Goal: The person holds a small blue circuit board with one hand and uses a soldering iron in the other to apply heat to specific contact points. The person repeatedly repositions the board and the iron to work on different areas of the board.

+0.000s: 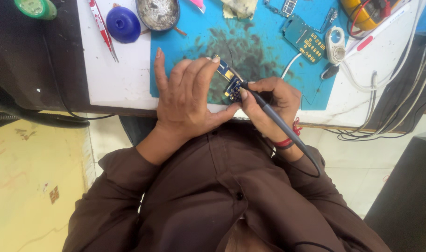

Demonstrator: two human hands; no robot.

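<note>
At surface's near edge: soldering work on small board.
Left hand [187, 95] pinning circuit board [229, 79]; right hand [269, 105] clenched round soldering iron [273, 116]; blue mat [250, 46] crowded beyond.

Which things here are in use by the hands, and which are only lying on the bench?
In use:
- small circuit board, held by left hand
- grey soldering iron, held by right hand, tip on the board
- blue mat under the work

Lying about:
- red tweezers
- blue round lid
- metal dish
- second board
- yellow meter
- green reel
</note>
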